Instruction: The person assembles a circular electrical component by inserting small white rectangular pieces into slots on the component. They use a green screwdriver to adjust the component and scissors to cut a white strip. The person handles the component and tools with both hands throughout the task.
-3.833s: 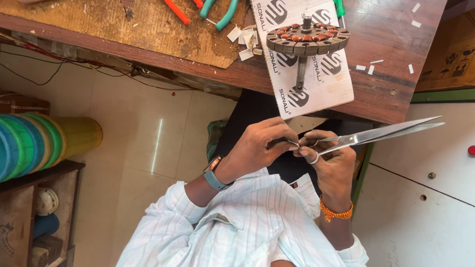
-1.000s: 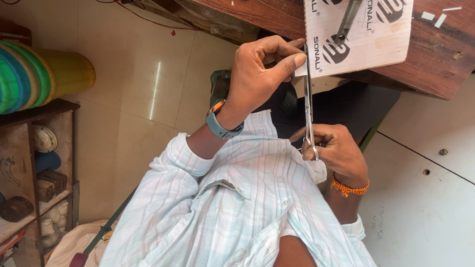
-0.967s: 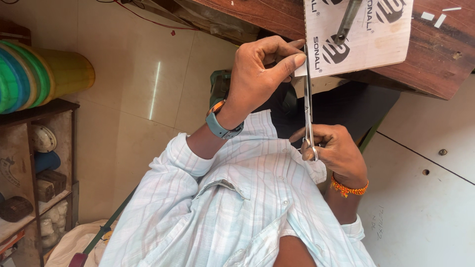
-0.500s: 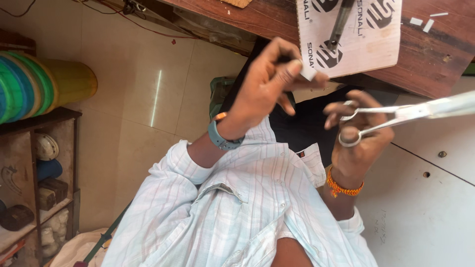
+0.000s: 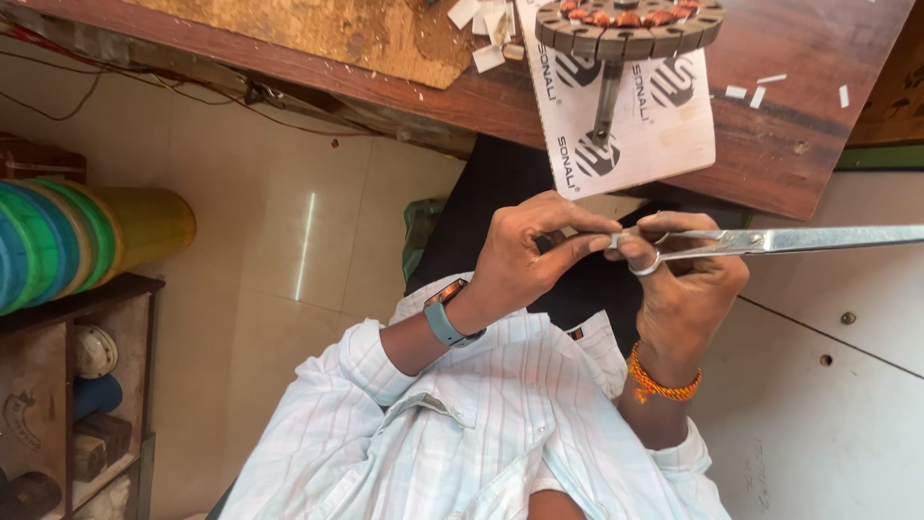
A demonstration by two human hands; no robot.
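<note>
1. At the far left a stack of coloured rolls (image 5: 58, 241), green, blue and yellow, is lying on its side on top of a dark wooden shelf unit (image 5: 72, 385), whose lower shelves are holding small blocks and a round pale object.
2. Pale glossy floor tiles (image 5: 279, 221) are filling the space between the shelf unit and the seated person, with a streak of light reflecting off them.
3. Thin wires (image 5: 144, 82) are trailing under the near edge of the wooden workbench (image 5: 462, 96), which is running across the top of the view.
4. A rough, worn board (image 5: 337, 29) is lying on the bench towards its left part, with white paper scraps (image 5: 481, 24) just beside it.
5. The left hand (image 5: 525, 246), with a grey-strapped watch on its wrist, is hovering over the lap, its thumb and forefinger pinching narrowly on something small that I cannot make out.
6. A white printed sheet (image 5: 626, 116) is hanging over the bench's near edge, and a round motor stator (image 5: 630, 24) with copper windings is sitting on it.
7. The right hand (image 5: 683, 284), an orange thread band at its wrist, is gripping long steel scissors (image 5: 770, 239) by the handles, fingers through the loops; the blades are lying close together and pointing right, below the bench's near right corner.
8. More white slivers (image 5: 760, 94) are dotting the bench's right end.
</note>
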